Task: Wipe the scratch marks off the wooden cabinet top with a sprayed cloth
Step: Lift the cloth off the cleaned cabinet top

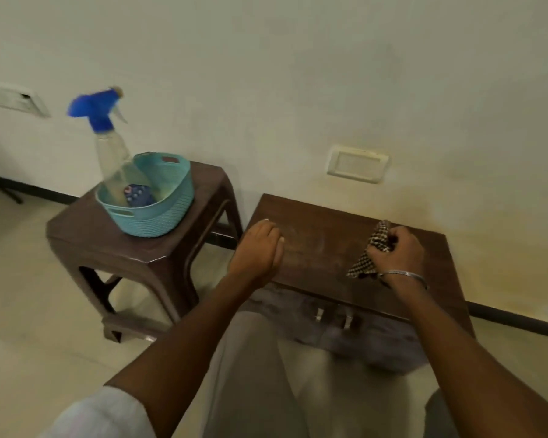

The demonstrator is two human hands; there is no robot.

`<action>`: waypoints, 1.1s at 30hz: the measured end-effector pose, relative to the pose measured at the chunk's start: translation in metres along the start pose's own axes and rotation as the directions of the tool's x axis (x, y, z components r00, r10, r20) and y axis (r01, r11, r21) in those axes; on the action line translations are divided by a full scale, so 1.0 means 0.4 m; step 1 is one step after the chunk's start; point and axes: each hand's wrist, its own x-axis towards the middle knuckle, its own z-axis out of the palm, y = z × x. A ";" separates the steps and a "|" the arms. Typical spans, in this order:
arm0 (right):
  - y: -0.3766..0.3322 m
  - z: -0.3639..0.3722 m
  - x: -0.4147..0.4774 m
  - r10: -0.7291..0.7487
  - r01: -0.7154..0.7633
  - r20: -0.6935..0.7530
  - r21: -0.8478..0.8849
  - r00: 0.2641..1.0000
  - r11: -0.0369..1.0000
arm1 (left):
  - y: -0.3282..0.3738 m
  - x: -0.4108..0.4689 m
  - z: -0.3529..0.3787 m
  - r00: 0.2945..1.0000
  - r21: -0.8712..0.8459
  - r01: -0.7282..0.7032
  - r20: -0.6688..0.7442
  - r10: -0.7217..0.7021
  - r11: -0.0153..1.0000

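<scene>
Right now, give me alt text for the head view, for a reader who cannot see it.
A person's right hand grips a checked cloth on a wooden cabinet top, while the left hand rests near its left edge. A blue-topped spray bottle leans in a teal basket on a brown stool.

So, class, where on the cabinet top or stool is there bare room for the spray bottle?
Cabinet top: bare wood between left hand and checked cloth. Stool: bare strip in front of the basket. Crowded around the right hand gripping the cloth.
</scene>
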 end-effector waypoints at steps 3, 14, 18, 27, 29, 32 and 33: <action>-0.098 0.018 0.003 -0.056 0.057 -0.015 0.040 0.998 0.998 | -0.036 0.003 -0.105 0.999 0.051 0.030 -0.047 -0.028 0.998; -0.556 0.136 0.026 -0.326 0.317 -0.022 0.303 0.945 0.899 | -0.206 -0.086 -0.441 0.934 0.185 0.241 -0.309 -0.176 0.953; -0.730 0.214 0.024 -0.419 0.386 0.000 0.388 0.908 0.837 | -0.291 -0.108 -0.522 0.876 0.236 0.315 -0.446 -0.185 0.919; -0.939 0.435 0.001 -0.552 0.470 0.129 0.389 0.824 0.792 | -0.448 -0.126 -0.558 0.834 0.230 0.444 -0.458 -0.306 0.866; -0.946 0.486 -0.010 -0.545 0.461 0.168 0.367 0.821 0.808 | -0.471 -0.121 -0.550 0.844 0.227 0.441 -0.434 -0.315 0.868; -0.933 0.549 -0.020 -0.527 0.459 0.253 0.281 0.811 0.842 | -0.499 -0.110 -0.534 0.888 0.285 0.413 -0.338 -0.313 0.865; -0.925 0.568 -0.023 -0.525 0.471 0.284 0.241 0.802 0.849 | -0.510 -0.108 -0.527 0.898 0.298 0.407 -0.306 -0.317 0.864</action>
